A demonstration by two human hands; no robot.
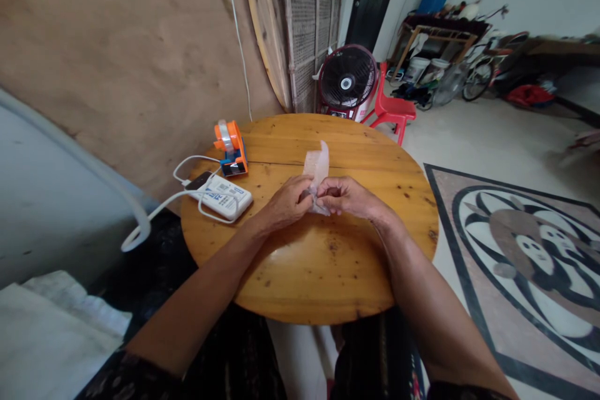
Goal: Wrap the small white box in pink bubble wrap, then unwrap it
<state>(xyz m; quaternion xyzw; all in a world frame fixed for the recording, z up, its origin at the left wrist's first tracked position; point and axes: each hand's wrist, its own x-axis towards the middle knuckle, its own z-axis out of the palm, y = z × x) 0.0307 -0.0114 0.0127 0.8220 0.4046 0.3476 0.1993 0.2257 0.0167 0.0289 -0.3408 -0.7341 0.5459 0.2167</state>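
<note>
A strip of thin, translucent pinkish-white plastic wrap [317, 164] lies over the middle of the round wooden table [300, 275], its far end curling up. My left hand [293, 199] pinches the near part of the wrap from the left. From the right, my right hand [345, 195] grips the same near part, thumb and fingertips pressed together. Both hands almost meet there, and the wrap looks bunched between them. Whether anything sits inside the wrap I cannot tell.
At the table's left stand an orange and blue tape dispenser [232, 147] and a white power bank [224, 195] with a looping white cable [175, 197]. Beyond the table are a fan [347, 82] and a red plastic chair [392, 106]. A patterned floor panel [529, 250] lies to the right.
</note>
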